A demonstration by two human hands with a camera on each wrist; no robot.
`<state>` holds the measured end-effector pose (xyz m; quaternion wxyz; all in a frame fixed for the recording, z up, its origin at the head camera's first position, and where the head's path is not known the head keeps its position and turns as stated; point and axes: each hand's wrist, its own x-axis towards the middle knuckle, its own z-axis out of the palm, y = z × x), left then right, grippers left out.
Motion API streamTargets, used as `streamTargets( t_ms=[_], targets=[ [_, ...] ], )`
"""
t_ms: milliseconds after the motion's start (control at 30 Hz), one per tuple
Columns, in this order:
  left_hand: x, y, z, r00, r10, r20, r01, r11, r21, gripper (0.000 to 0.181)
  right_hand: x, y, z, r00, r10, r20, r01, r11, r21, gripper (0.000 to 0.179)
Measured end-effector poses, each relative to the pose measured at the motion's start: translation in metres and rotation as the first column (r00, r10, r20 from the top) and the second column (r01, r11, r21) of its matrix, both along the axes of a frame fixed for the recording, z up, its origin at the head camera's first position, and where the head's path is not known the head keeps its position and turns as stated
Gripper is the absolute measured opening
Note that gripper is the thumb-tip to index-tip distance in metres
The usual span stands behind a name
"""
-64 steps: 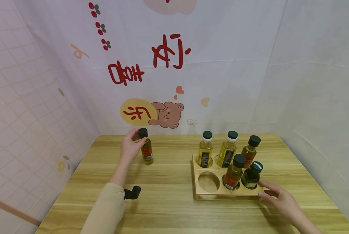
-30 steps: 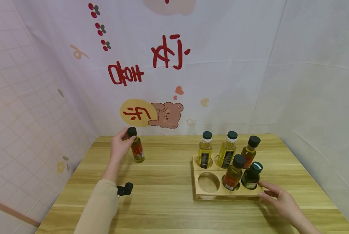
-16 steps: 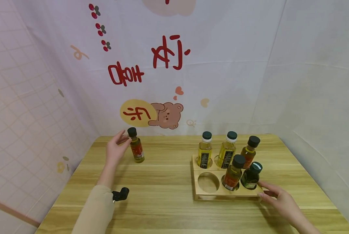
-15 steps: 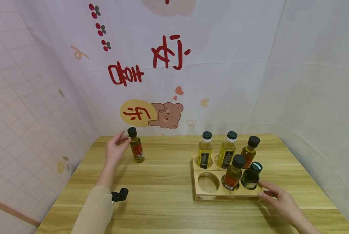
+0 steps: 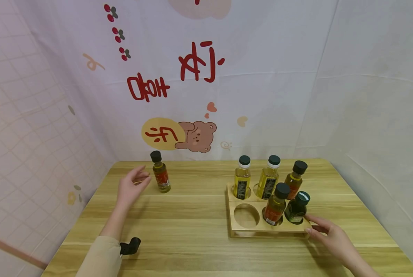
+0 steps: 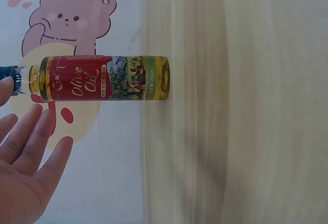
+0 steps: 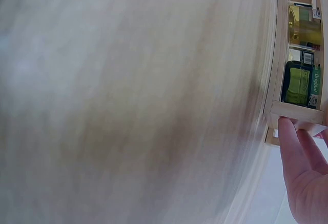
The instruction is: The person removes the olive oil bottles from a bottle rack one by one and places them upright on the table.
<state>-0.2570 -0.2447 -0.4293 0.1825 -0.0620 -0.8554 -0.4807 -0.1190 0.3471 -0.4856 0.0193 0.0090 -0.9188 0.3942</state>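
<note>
In the head view, my left hand (image 5: 131, 186) is raised just left of an olive oil bottle (image 5: 162, 177), its fingers spread and holding nothing. The bottle stands upright on the table, with a black cap and red label; in the left wrist view the label of the olive oil bottle (image 6: 102, 78) reads "Olive Oil". My right hand (image 5: 334, 238) grips the right front corner of a wooden bottle rack (image 5: 236, 230), thumb at the front edge. In the right wrist view the fingers (image 7: 292, 152) lie against the rack's end panel (image 7: 300, 112).
Two pale-yellow oil bottles (image 5: 242, 181) and a red-labelled bottle (image 5: 293, 182) fill the rack's back row. In front stand another red-labelled bottle (image 5: 275, 207) and a dark green bottle (image 5: 296, 209), beside a bare round hole (image 5: 246, 215) at left. A printed cloth (image 5: 268, 96) hangs behind.
My left hand moved the olive oil bottle left, let go of its cap, and drew back left and toward me. The bottle stays standing. My right hand has kept its place at the rack.
</note>
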Motion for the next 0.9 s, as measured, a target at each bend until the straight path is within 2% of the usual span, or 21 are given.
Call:
streamTargets(
  t_ms=[200,467,667,900],
  targets=[
    [0.011,0.002,-0.002,0.996,-0.041,0.073,0.045,0.997,-0.062,0.050,0.000,-0.001,0.001,1.000,0.004,-0.002,-0.004,1.000,-0.016,0.051],
    [0.021,0.009,0.002,0.979,-0.105,0.177,0.126,0.986,-0.110,0.057,0.001,-0.002,0.002,1.000,0.008,-0.019,-0.008,1.000,-0.022,0.050],
    [0.025,0.015,0.005,0.947,-0.199,0.251,0.230,0.968,-0.100,0.063,0.001,-0.003,0.002,1.000,0.006,-0.028,-0.007,1.000,-0.017,0.050],
    [0.028,0.025,0.004,0.899,-0.340,0.275,0.374,0.924,-0.080,0.065,0.000,-0.002,0.000,0.999,0.005,-0.046,-0.006,1.000,-0.019,0.049]
  ],
)
